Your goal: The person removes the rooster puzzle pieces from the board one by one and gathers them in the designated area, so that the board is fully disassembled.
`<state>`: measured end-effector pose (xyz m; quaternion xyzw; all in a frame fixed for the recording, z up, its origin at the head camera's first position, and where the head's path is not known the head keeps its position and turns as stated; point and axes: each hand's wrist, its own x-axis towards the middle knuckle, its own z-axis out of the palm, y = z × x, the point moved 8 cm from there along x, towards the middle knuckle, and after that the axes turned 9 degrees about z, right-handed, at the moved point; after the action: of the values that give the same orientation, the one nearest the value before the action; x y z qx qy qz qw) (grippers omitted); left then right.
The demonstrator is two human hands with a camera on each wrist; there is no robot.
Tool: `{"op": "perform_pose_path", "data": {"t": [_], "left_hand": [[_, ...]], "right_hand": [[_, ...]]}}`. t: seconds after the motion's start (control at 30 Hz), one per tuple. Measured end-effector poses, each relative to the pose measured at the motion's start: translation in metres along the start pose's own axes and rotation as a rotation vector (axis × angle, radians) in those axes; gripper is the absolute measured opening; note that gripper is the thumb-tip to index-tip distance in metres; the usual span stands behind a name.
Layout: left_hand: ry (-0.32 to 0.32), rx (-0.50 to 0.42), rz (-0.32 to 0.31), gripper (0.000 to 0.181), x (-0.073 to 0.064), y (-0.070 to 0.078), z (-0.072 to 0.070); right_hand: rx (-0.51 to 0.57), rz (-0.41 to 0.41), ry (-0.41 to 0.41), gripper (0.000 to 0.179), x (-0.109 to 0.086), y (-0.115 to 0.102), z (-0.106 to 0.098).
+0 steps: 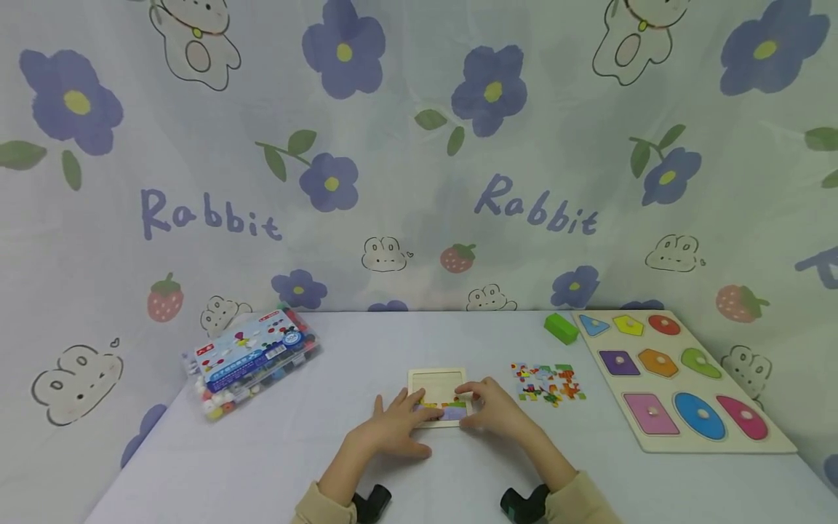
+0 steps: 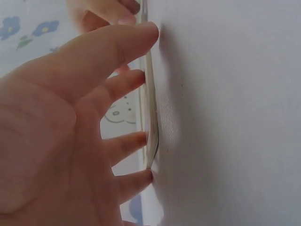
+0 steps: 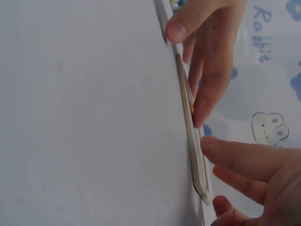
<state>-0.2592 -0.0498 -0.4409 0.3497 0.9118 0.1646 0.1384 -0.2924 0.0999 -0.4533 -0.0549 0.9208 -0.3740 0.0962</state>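
Observation:
In the head view a small wooden jigsaw tray [image 1: 437, 373] lies on the table, its near part covered by a strip of coloured puzzle pieces [image 1: 453, 412]. My left hand [image 1: 391, 428] reaches over its left side with fingers spread, the index fingertip resting on the pieces. My right hand [image 1: 496, 412] is at the tray's right side, with thumb and index finger apart and touching it. Both wrist views show the tray [image 3: 190, 132] edge-on; no piece can be seen between the right fingers. Several loose jigsaw pieces [image 1: 548, 383] lie to the right.
A clear case of coloured beads [image 1: 252, 360] stands at the back left. At the right lies a wooden shape board [image 1: 628, 389] with knobbed pieces, beside a green block [image 1: 561, 329]. The white table [image 1: 262, 466] meets a printed curtain [image 1: 406, 182] behind.

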Motion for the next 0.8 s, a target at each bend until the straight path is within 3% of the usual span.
{"op": "perform_pose_path", "data": {"t": [0.13,0.47,0.8], "left_hand": [[0.008,0.009,0.0,0.059,-0.0005,-0.0005,-0.0001],[0.009,0.009,-0.002,0.058,-0.0004,-0.0014,0.0],[0.013,0.009,0.0,0.057,-0.0002,-0.0015,0.0012]], "right_hand": [[-0.033,0.024,-0.013,0.054,-0.0032,0.0013,0.004],[-0.03,0.019,-0.009,0.044,-0.0048,-0.001,0.0058],[0.05,0.0,0.035,0.044,-0.0028,-0.0018,0.0019]]}}
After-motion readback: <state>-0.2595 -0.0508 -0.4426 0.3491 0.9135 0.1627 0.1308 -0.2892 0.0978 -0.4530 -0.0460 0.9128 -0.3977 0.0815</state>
